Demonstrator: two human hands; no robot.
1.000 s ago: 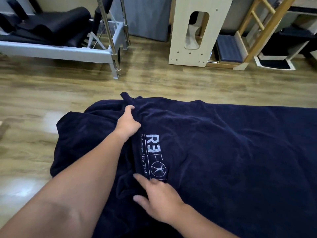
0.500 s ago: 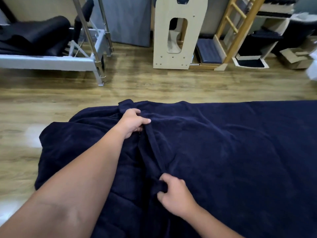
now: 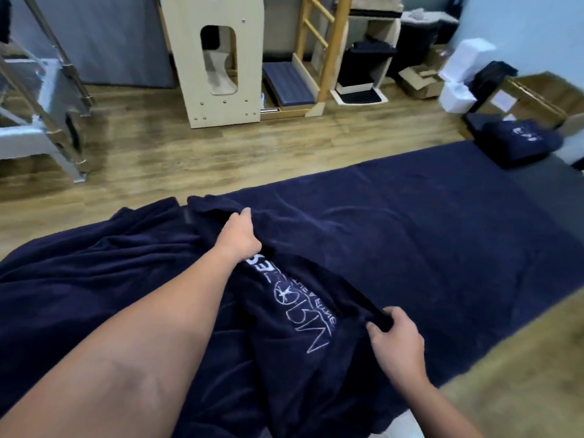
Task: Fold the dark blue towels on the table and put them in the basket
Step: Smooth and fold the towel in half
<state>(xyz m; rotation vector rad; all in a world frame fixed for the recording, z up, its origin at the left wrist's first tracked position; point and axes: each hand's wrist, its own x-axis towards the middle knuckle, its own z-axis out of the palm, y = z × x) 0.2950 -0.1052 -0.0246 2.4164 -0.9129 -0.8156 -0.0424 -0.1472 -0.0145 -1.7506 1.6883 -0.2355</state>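
Dark blue towel (image 3: 395,235) lies spread across the surface; left hand (image 3: 239,234) pinches its far edge, right hand (image 3: 396,341) clamps its near edge, lifting a fold.

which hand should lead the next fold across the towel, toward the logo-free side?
Probably left: the left hand grips the towel at its far edge, free to sweep; the right hand pinches the near edge.

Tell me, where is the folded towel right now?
In the head view, the folded towel lies far right, at the table's far end, beside cardboard boxes.
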